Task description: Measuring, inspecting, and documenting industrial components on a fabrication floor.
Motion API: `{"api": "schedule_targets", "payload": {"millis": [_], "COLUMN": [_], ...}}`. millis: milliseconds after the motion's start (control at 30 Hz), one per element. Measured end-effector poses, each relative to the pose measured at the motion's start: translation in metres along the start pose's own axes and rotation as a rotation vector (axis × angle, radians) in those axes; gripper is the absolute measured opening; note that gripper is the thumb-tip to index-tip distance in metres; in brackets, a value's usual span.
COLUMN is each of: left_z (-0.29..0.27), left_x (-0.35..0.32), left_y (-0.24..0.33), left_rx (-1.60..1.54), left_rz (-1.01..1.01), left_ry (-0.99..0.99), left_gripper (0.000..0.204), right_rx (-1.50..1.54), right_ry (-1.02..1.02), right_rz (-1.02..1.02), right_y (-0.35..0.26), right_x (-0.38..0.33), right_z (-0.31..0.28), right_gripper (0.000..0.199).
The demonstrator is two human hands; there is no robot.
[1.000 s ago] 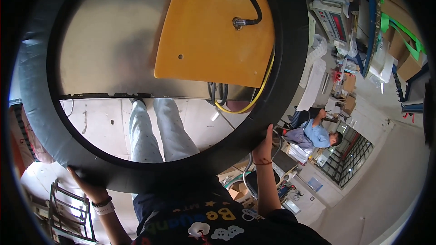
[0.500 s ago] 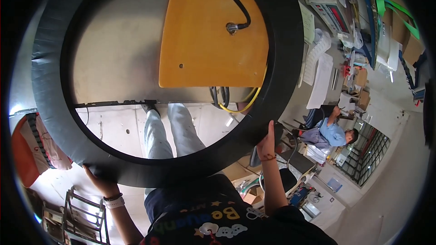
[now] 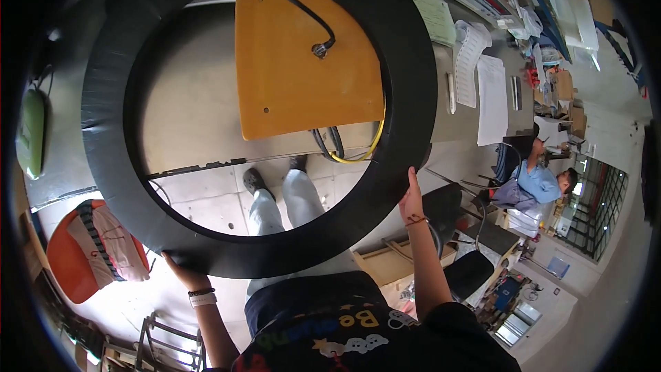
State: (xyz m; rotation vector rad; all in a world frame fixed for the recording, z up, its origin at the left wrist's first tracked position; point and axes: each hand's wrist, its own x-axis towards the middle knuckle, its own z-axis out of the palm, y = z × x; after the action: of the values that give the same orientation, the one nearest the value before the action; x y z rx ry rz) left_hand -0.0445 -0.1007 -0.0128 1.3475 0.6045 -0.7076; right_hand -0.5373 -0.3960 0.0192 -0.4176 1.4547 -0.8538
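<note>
A: Where is the black ring (image 3: 258,258) held?

B: Over the front of the desk (image 3: 189,107), by its near rim. The lower-left part is gripped by the left hand (image 3: 186,274), the lower-right part by the right hand (image 3: 412,201).

A: Can each grip be made out?

B: Only partly. In both cases the thumb is laid at the outer edge, while the other fingers are hidden by the ring; how tightly they are curled cannot be told.

A: Which way is the ring's bulk placed from the hands?

B: Ahead of both. From the left hand it is spread forward and to the right; from the right hand, forward and to the left. No long axis is offered, since the shape is round.

A: And which hand is nearer?

B: The rim is touched by both, but the right hand is set farther forward along it, nearer the orange board (image 3: 303,83).

A: What is framed by the opening?

B: That board, bare desk on its left, the desk's front edge, a yellow cable (image 3: 376,141) and floor (image 3: 206,201). Whether the ring's far side is propped on anything cannot be told.
</note>
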Motion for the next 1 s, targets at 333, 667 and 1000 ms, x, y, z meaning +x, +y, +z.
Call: {"api": "schedule_targets", "payload": {"millis": [333,667,1000], "left_z": [0.009,-0.016,-0.023], "left_x": [-0.028,-0.018,0.015], "left_y": [0.007,0.040,0.106], "left_rx": [-0.027,0.155,0.025], "left_rz": [-0.008,0.093,-0.043], "left_ry": [-0.002,-0.016,-0.194], "left_gripper": [0.072,0.077,0.070], "right_rx": [-0.246,-0.615,-0.313], "right_ry": [0.123,0.097,0.171], "right_rz": [-0.053,-0.093,-0.027], "right_y": [-0.029,-0.064,-0.020], "right_x": [-0.027,-0.074,-0.107], "right_z": [-0.007,0.011,0.038], "right_gripper": [0.065,0.067,0.070]}}
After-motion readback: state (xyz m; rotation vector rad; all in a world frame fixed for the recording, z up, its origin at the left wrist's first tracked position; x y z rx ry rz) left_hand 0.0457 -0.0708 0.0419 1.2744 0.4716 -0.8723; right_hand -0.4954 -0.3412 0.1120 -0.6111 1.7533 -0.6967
